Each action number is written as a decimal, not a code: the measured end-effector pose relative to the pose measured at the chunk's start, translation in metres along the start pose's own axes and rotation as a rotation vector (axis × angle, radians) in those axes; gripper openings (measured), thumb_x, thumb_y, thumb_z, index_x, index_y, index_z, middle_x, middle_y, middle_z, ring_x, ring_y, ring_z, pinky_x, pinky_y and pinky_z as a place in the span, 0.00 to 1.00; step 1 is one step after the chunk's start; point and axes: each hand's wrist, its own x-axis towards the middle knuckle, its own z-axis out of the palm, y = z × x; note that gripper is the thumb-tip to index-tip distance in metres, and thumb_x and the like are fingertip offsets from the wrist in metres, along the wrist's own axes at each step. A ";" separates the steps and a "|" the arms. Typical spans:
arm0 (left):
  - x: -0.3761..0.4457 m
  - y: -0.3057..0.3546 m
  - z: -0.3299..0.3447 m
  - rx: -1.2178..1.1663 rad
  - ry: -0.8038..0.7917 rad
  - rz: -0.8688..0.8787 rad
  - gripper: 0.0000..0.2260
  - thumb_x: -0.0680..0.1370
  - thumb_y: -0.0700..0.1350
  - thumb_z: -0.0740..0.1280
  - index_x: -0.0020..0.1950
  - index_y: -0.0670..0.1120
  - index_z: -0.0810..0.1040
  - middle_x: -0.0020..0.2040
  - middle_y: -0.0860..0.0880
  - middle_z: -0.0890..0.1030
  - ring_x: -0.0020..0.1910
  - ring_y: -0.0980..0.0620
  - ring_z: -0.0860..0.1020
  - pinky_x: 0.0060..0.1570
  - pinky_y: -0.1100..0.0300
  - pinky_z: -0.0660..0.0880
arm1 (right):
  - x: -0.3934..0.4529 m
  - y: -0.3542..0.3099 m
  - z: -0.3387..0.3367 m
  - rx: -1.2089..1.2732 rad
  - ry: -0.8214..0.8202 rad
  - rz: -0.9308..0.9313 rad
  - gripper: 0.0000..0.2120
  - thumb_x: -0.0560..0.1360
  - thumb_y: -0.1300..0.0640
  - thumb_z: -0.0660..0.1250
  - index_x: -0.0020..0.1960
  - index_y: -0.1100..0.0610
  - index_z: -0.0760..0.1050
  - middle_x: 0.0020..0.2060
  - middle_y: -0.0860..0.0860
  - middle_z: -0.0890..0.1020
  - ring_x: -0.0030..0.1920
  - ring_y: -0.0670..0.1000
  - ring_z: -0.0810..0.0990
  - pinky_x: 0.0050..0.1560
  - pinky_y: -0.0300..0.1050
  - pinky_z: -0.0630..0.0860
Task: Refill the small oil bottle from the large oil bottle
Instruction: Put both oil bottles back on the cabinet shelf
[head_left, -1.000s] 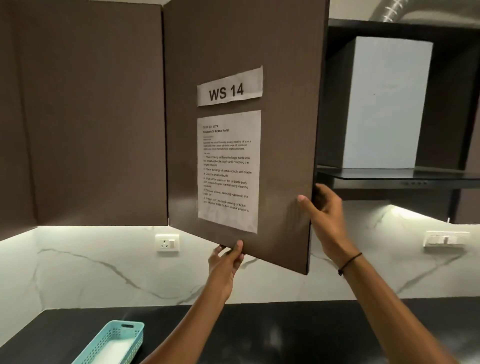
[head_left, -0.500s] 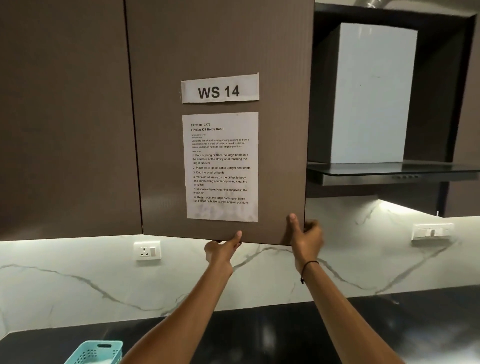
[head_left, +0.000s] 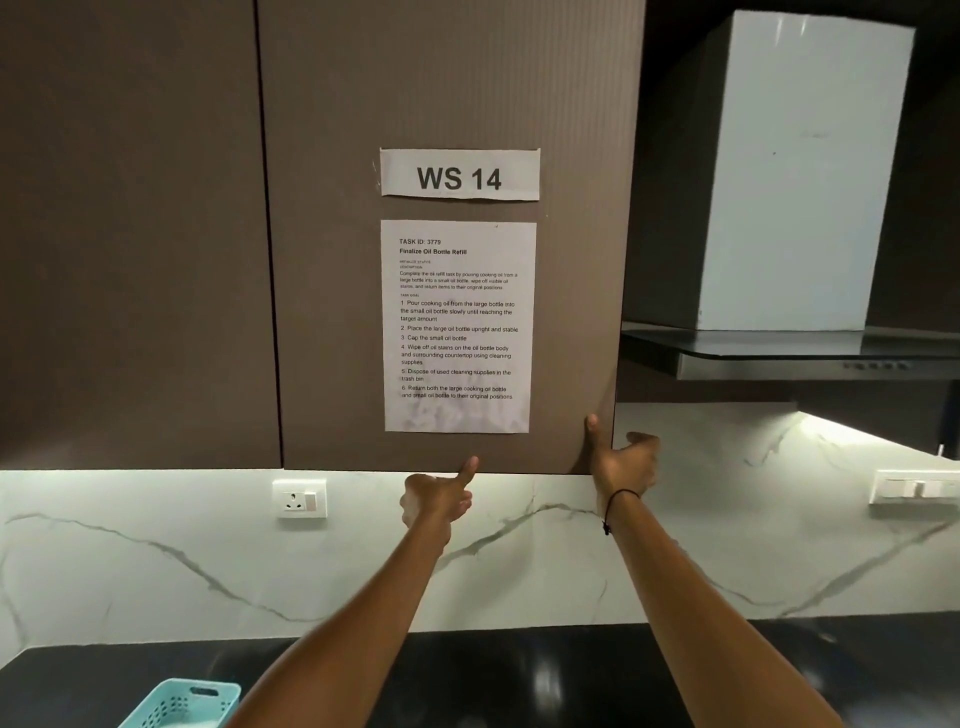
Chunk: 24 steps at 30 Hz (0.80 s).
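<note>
Viewing: I look up from the head camera at a brown ribbed wall-cabinet door (head_left: 452, 93), which sits level with the plain brown door (head_left: 130, 234) to its left.
Left hand (head_left: 436, 501): below the door's bottom edge; its thumb tip touches that edge, and the other fingers are loosely curled around nothing.
Right hand (head_left: 621, 462): at the door's lower right corner; the thumb lies flat on the door face and the fingers reach round behind the side edge, pinching the panel. A thin black wrist cord (head_left: 615, 506) circles that wrist.
Papers: a white strip reading "WS 14" (head_left: 460, 174) above a printed white task sheet (head_left: 457, 327), both stuck on the door.
Oil bottles: I see neither the large nor the small one.
Surroundings: a white and black chimney hood (head_left: 800, 176) at right; a white wall socket (head_left: 300, 499) on the veined white marble backsplash (head_left: 156, 566); a pale teal perforated plastic basket (head_left: 182, 704) on the glossy black countertop (head_left: 519, 680), lower left.
</note>
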 end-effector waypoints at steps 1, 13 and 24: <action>0.002 -0.001 0.001 0.011 -0.004 0.006 0.27 0.65 0.66 0.83 0.37 0.40 0.87 0.29 0.48 0.85 0.27 0.52 0.85 0.56 0.50 0.85 | 0.004 0.001 0.002 -0.010 -0.006 0.003 0.39 0.68 0.31 0.76 0.65 0.56 0.69 0.63 0.61 0.76 0.64 0.65 0.75 0.61 0.63 0.77; 0.018 0.002 0.005 0.101 -0.006 0.139 0.21 0.68 0.65 0.82 0.46 0.49 0.87 0.30 0.50 0.85 0.26 0.52 0.83 0.49 0.48 0.87 | 0.023 0.010 0.019 -0.020 -0.051 0.035 0.40 0.66 0.27 0.74 0.63 0.56 0.69 0.59 0.60 0.79 0.57 0.63 0.79 0.57 0.59 0.80; 0.005 0.011 -0.014 0.608 0.123 0.296 0.32 0.76 0.73 0.64 0.34 0.47 0.85 0.28 0.54 0.84 0.36 0.51 0.86 0.48 0.57 0.80 | 0.013 0.010 0.023 -0.078 -0.061 0.050 0.35 0.70 0.28 0.71 0.59 0.57 0.68 0.56 0.60 0.79 0.57 0.64 0.78 0.56 0.59 0.79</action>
